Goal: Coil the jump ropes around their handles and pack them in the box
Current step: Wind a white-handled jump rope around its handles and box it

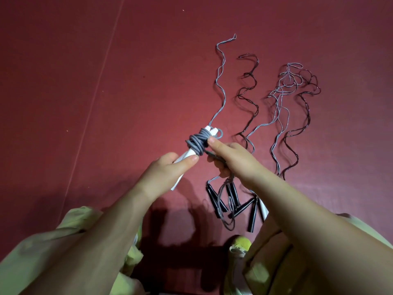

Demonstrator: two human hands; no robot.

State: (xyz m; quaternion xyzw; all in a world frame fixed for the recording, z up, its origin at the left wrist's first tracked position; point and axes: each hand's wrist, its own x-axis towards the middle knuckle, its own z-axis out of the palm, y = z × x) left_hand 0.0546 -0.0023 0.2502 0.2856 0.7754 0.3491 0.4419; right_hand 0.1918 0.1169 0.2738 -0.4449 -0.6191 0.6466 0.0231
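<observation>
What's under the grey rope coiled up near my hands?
The grey coil wraps a pair of white handles, whose tips stick out above it. The left hand grips their lower part, covering it; the handles' middle is hidden by the rope.

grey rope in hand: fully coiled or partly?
Partly. Grey rope loops the white handles; its tail trails uncoiled across the floor.

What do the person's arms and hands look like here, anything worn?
Left hand and right hand are bare: no gloves, rings or watch visible. Forearms are uncovered. Loose yellow-green sleeves are pushed up toward the elbows. Short, unpainted nails show on the fingers.
</observation>
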